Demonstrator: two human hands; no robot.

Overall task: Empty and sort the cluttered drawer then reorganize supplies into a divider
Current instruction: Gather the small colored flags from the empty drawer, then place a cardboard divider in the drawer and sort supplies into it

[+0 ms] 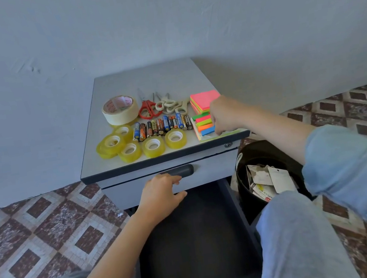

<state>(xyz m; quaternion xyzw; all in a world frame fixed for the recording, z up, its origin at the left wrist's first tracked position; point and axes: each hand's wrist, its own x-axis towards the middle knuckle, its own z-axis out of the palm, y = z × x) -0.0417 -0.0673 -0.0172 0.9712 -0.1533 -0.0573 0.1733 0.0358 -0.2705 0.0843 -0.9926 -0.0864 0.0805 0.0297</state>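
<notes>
On top of the grey cabinet (145,78) lie a roll of masking tape (120,109), several clear tape rolls (152,144), a row of batteries (161,125), red scissors (147,108), white scissors (170,104) and a stack of neon sticky notes (203,100). My right hand (226,114) pinches the coloured page flags (204,124) at the front right corner. My left hand (162,193) rests with curled fingers at the dark handle (185,170) of the drawer front (213,170), which looks nearly closed.
A black bin (250,153) with crumpled paper and packaging stands on the floor right of the cabinet. A dark open space lies beneath the drawer. My knees in light trousers frame the bottom of the view. Patterned tile floor on both sides; a plain wall behind.
</notes>
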